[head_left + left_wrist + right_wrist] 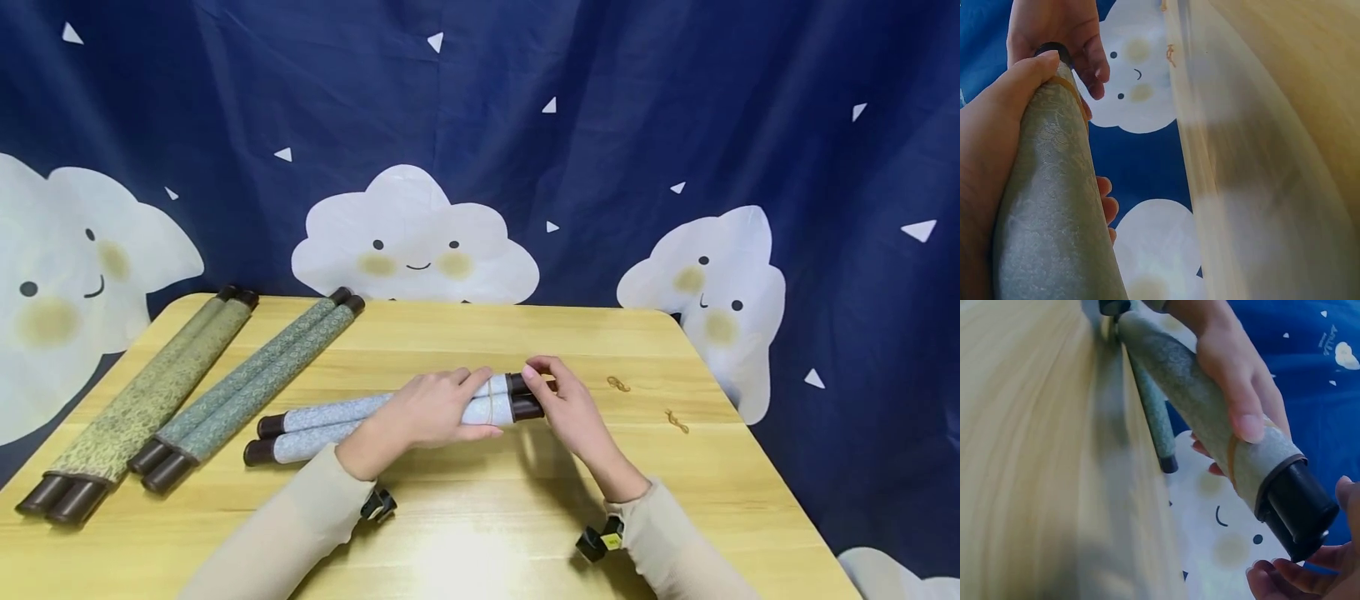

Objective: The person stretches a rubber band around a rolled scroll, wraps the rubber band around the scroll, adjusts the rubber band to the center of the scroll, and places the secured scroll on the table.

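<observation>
A pale blue patterned scroll (318, 427), rolled from both ends into two parallel rolls with dark brown end caps, is held above the table. My left hand (431, 408) grips it near its right end, thumb lying along the fabric in the left wrist view. Beside that thumb, a tan rubber band (1232, 456) circles both rolls. My right hand (572, 417) is at the right-hand end caps (1302, 503), its fingers loosely bent around them without a clear grip. Whether its fingertips touch the caps is hard to tell.
Left on the wooden table (465, 333) lie a green-blue double-rolled scroll (258, 379) and a yellow-green one (150, 387), both slanting away. Two loose rubber bands, a farther one (618, 383) and a nearer one (677, 421), lie at right. A dark blue cloud-printed curtain (480, 108) hangs behind.
</observation>
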`<action>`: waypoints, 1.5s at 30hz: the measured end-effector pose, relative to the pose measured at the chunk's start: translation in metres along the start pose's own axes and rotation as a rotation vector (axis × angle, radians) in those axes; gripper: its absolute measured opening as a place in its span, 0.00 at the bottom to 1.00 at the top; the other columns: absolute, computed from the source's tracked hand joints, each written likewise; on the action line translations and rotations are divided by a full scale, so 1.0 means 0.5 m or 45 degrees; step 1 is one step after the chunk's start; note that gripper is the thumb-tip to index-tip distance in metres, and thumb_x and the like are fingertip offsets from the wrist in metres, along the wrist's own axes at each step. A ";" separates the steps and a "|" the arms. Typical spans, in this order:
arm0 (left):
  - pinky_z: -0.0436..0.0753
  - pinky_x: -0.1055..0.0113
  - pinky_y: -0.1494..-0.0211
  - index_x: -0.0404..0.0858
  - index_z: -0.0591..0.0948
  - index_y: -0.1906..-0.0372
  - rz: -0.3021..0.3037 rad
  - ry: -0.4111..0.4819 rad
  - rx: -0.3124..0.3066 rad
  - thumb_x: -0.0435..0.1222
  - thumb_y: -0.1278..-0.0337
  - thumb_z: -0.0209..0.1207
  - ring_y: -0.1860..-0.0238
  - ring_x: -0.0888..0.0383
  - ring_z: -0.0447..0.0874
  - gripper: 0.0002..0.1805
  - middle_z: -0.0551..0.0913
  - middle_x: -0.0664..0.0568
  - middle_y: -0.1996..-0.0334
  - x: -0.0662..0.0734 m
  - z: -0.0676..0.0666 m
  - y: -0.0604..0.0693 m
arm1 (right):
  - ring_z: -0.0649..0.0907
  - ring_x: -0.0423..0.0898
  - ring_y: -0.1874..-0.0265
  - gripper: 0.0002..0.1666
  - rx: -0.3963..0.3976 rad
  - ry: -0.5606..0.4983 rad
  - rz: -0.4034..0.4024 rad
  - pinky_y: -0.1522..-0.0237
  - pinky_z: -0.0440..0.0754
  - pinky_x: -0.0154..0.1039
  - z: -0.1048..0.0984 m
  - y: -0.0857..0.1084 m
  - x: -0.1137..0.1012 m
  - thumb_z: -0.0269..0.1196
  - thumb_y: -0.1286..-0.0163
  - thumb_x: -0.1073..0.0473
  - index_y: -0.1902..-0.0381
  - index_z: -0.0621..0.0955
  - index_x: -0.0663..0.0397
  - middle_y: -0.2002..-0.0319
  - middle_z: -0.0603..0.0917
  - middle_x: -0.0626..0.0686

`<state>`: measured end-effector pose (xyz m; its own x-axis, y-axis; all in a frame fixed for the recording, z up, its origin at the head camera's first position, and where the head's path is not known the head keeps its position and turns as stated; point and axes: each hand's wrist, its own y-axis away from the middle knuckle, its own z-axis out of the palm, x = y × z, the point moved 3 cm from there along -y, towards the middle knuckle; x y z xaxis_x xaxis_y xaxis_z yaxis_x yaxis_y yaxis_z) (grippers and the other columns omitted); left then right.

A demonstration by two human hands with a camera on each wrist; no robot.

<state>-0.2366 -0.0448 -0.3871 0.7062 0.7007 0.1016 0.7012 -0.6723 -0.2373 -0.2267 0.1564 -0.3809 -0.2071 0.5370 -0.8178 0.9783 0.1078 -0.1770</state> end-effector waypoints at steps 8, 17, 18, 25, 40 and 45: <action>0.85 0.58 0.65 0.38 0.69 0.32 -0.019 -0.034 0.085 0.70 0.45 0.52 0.63 0.49 0.84 0.47 0.83 0.42 0.54 -0.001 0.006 0.005 | 0.78 0.55 0.45 0.35 0.053 0.130 -0.109 0.46 0.78 0.53 0.029 0.010 0.007 0.56 0.28 0.37 0.33 0.71 0.54 0.38 0.74 0.59; 0.85 0.57 0.64 0.37 0.69 0.32 -0.018 -0.115 0.094 0.70 0.43 0.50 0.63 0.48 0.85 0.47 0.83 0.42 0.54 0.017 0.021 0.006 | 0.79 0.52 0.54 0.27 0.172 0.148 -0.159 0.55 0.78 0.49 0.049 0.018 0.012 0.59 0.29 0.40 0.42 0.77 0.51 0.46 0.76 0.55; 0.85 0.57 0.64 0.37 0.69 0.32 -0.017 -0.119 0.099 0.70 0.43 0.50 0.63 0.48 0.85 0.47 0.83 0.42 0.54 0.021 0.020 0.007 | 0.79 0.52 0.56 0.27 0.192 0.154 -0.162 0.57 0.78 0.48 0.050 0.018 0.014 0.60 0.30 0.40 0.43 0.77 0.51 0.47 0.76 0.55; 0.85 0.56 0.64 0.37 0.70 0.34 -0.017 -0.136 0.142 0.69 0.44 0.53 0.62 0.47 0.85 0.46 0.82 0.42 0.54 0.032 0.021 0.004 | 0.80 0.50 0.54 0.19 0.262 0.229 -0.325 0.57 0.80 0.49 0.046 0.014 0.015 0.58 0.27 0.44 0.50 0.82 0.51 0.49 0.77 0.52; 0.85 0.57 0.64 0.38 0.71 0.34 -0.012 -0.067 0.161 0.68 0.44 0.54 0.62 0.48 0.84 0.44 0.82 0.43 0.54 0.032 0.019 0.000 | 0.82 0.54 0.56 0.17 0.263 0.327 -0.391 0.57 0.82 0.51 0.035 0.012 0.017 0.57 0.25 0.51 0.46 0.80 0.54 0.49 0.79 0.54; 0.85 0.58 0.63 0.38 0.70 0.34 -0.022 -0.056 0.147 0.68 0.44 0.53 0.62 0.48 0.84 0.45 0.82 0.43 0.54 0.030 0.017 0.000 | 0.82 0.52 0.54 0.16 0.202 0.264 -0.360 0.54 0.81 0.51 0.028 0.009 0.023 0.57 0.25 0.51 0.47 0.79 0.53 0.51 0.81 0.53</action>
<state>-0.2268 -0.0323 -0.3936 0.6873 0.7235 0.0644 0.6955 -0.6300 -0.3455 -0.2249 0.1511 -0.3989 -0.4466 0.6644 -0.5993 0.8663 0.1536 -0.4753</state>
